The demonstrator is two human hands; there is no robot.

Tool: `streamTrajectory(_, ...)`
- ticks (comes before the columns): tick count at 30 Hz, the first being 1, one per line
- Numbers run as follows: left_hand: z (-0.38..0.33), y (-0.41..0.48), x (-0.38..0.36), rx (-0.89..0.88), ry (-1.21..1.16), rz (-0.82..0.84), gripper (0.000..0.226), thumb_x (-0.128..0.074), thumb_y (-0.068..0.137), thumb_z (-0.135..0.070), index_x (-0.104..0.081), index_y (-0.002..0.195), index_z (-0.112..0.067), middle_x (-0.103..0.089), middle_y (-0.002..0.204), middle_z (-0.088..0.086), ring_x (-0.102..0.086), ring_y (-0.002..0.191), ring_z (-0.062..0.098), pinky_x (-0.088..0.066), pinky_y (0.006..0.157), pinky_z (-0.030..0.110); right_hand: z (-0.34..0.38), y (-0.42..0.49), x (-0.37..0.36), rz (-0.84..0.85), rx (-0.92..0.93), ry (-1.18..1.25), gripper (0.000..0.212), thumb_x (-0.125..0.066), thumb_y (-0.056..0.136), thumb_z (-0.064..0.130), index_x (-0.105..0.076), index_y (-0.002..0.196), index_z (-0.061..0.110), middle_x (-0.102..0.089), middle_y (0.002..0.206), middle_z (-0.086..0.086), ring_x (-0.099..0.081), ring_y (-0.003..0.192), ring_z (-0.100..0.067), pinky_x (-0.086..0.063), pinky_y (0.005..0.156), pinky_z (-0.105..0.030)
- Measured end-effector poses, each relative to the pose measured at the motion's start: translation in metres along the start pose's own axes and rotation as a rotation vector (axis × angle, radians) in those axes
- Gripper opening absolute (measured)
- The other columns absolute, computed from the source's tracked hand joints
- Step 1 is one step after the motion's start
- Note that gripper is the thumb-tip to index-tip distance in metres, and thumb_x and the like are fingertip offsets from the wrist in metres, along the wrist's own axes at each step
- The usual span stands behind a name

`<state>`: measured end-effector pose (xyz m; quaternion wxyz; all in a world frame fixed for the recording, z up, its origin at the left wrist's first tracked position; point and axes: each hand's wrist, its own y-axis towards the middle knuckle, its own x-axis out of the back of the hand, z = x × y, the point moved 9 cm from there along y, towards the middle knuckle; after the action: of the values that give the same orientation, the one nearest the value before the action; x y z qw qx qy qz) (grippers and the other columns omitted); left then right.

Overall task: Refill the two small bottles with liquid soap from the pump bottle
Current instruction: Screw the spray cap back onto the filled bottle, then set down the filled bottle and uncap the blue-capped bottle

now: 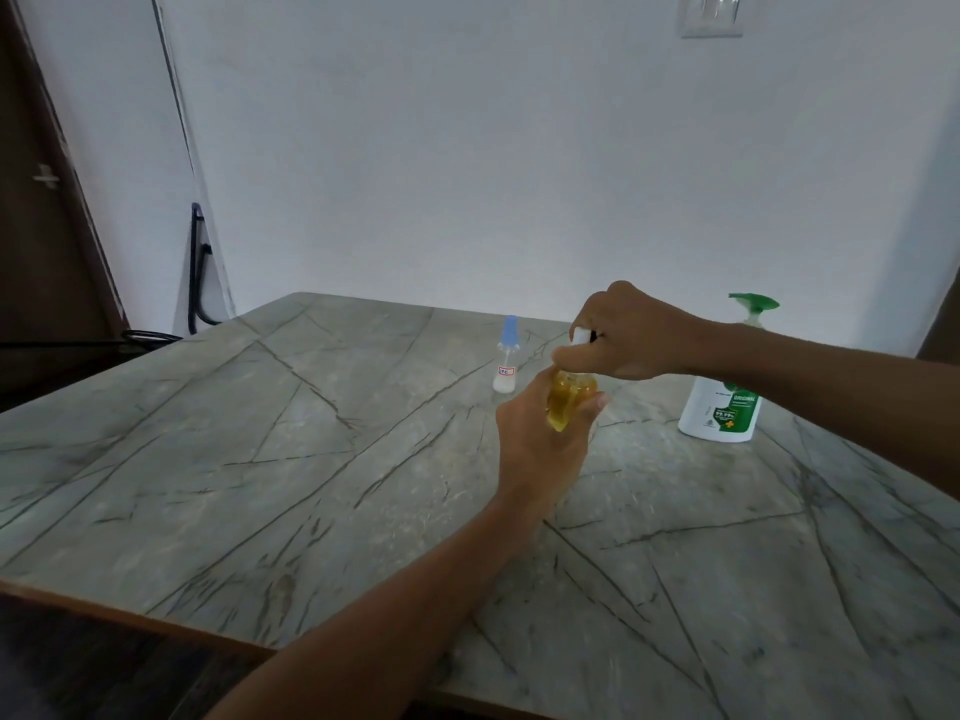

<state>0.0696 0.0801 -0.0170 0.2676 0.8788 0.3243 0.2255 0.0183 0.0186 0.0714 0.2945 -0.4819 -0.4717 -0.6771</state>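
Now both hands are working at one small bottle over the table.
The left hand (540, 433) is gripping the yellow-filled bottle (569, 400) round its body, and the right hand (628, 335) is pinching the white cap (581, 336) at its top with curled fingers. The blue-capped bottle (505, 362) is standing upright on the marble-patterned table (260, 459) just behind the hands, while the pump bottle (722, 407), white with a green pump, is standing to the right, partly hidden behind the right forearm.
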Motion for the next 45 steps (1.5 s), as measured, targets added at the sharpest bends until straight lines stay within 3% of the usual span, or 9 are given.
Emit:
streamTrajectory(4, -0.001, 0.001, 0.007, -0.019, -0.046, -0.030, 0.031, -0.068, 0.082, -0.042, -0.064, 0.103, -0.019, -0.060, 0.078, -0.019, -0.057, 0.073, -0.008, -0.040, 0.061, 0.001, -0.004, -0.005, 0.004, -0.044, -0.111, -0.050, 0.058, -0.063, 0.086, 0.049, -0.041, 0.044, 0.014, -0.036, 0.040, 0.006, -0.033, 0.039, -0.011, -0.026, 0.046, -0.021)
streamTrajectory(8, 0.001, 0.001, 0.006, -0.002, -0.082, -0.013, 0.030, -0.073, 0.078, -0.040, -0.064, 0.101, -0.022, -0.063, 0.075, -0.015, -0.059, 0.073, -0.006, -0.043, 0.058, 0.005, -0.019, -0.027, 0.012, -0.128, -0.295, 0.045, 0.060, -0.065, 0.062, 0.074, -0.064, 0.073, 0.015, -0.061, 0.067, 0.006, -0.055, 0.061, -0.005, -0.039, 0.057, -0.019)
streamTrajectory(12, 0.011, 0.002, 0.009, 0.028, -0.090, -0.060, 0.028, -0.077, 0.075, -0.038, -0.067, 0.093, -0.019, -0.064, 0.073, -0.015, -0.061, 0.071, -0.004, -0.043, 0.054, 0.007, -0.027, -0.046, -0.003, -0.130, -0.387, 0.163, 0.059, -0.079, 0.055, 0.066, -0.069, 0.093, 0.023, -0.068, 0.085, 0.010, -0.062, 0.080, -0.002, -0.049, 0.068, -0.018)
streamTrajectory(18, 0.005, 0.001, 0.005, -0.020, -0.084, -0.034, 0.029, -0.078, 0.075, -0.030, -0.066, 0.099, -0.020, -0.062, 0.075, -0.021, -0.061, 0.075, -0.008, -0.045, 0.060, 0.005, -0.031, -0.059, -0.024, -0.190, -0.447, 0.301, 0.040, -0.084, 0.061, 0.053, -0.070, 0.082, 0.022, -0.068, 0.078, 0.007, -0.063, 0.073, -0.007, -0.045, 0.059, -0.018)
streamTrajectory(21, 0.007, 0.001, 0.001, -0.005, -0.107, -0.006, 0.031, -0.078, 0.075, -0.029, -0.066, 0.102, -0.020, -0.062, 0.077, -0.021, -0.061, 0.075, -0.010, -0.044, 0.061, 0.004, -0.035, -0.064, -0.029, -0.266, -0.473, 0.337, 0.035, -0.083, 0.063, 0.051, -0.071, 0.078, 0.022, -0.066, 0.070, 0.010, -0.059, 0.064, -0.002, -0.038, 0.050, -0.009)
streamTrajectory(24, 0.013, 0.001, -0.004, 0.033, -0.125, 0.032, 0.046, -0.081, 0.071, -0.033, -0.063, 0.112, -0.021, -0.066, 0.094, -0.019, -0.060, 0.083, -0.011, -0.045, 0.070, 0.003, -0.045, -0.066, -0.032, -0.332, -0.512, 0.330, 0.032, -0.084, 0.064, 0.047, -0.070, 0.077, 0.020, -0.065, 0.069, 0.010, -0.058, 0.063, -0.001, -0.039, 0.049, -0.008)
streamTrajectory(27, 0.028, 0.002, -0.007, 0.111, -0.097, 0.041, 0.061, -0.079, 0.072, -0.039, -0.058, 0.125, -0.018, -0.064, 0.115, -0.009, -0.060, 0.099, -0.002, -0.046, 0.082, 0.008, -0.068, -0.066, -0.035, -0.390, -0.582, 0.300, 0.037, -0.084, 0.065, 0.045, -0.072, 0.086, 0.017, -0.068, 0.077, 0.006, -0.061, 0.071, -0.003, -0.048, 0.062, -0.017)
streamTrajectory(33, 0.035, 0.005, -0.010, 0.097, -0.038, 0.015, 0.036, -0.066, 0.087, -0.024, -0.059, 0.122, -0.015, -0.066, 0.115, -0.002, -0.062, 0.098, 0.001, -0.048, 0.079, 0.008, -0.124, -0.055, -0.040, -0.400, -0.695, 0.242, 0.047, -0.083, 0.065, 0.045, -0.073, 0.090, 0.007, -0.071, 0.085, -0.005, -0.064, 0.081, -0.019, -0.053, 0.081, -0.040)
streamTrajectory(45, 0.037, 0.009, -0.014, 0.062, -0.016, 0.014, 0.029, -0.065, 0.088, -0.021, -0.060, 0.117, -0.019, -0.065, 0.110, -0.007, -0.061, 0.095, -0.001, -0.050, 0.077, 0.009, -0.172, -0.035, -0.067, -0.325, -0.762, 0.224, 0.044, -0.081, 0.065, 0.048, -0.072, 0.083, 0.009, -0.069, 0.080, -0.005, -0.062, 0.079, -0.019, -0.049, 0.073, -0.034)
